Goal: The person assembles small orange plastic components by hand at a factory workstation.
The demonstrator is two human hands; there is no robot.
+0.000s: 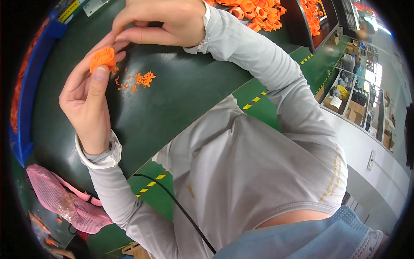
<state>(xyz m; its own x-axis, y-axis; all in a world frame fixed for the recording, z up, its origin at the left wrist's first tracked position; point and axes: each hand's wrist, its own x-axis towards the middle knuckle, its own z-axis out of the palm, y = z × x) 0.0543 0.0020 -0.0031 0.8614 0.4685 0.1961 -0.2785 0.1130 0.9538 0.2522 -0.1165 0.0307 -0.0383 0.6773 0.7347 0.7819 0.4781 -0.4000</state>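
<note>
My left hand [86, 90] is closed around a small hollow orange plastic part [102, 59], its thumb pressed on the lower edge and the fingers behind. Ridges show on the part's upturned face. Just above it, my right hand [161, 21] reaches in from the right, thumb and forefinger pinched together by the left fingertips. Whatever lies in that pinch, if anything, is too small or hidden to make out. Below and right of the held part, a little heap of orange plastic scraps [144, 79] is scattered over the dark green tabletop [185, 95].
Many similar orange parts [261, 13] are piled at the far right of the table, beside a black bin [308, 26] with more. A long blue tray [26, 99] holding orange pieces runs along the left. A pink mesh bag [69, 198] lies at the lower left, and a black cable [172, 196] crosses my front.
</note>
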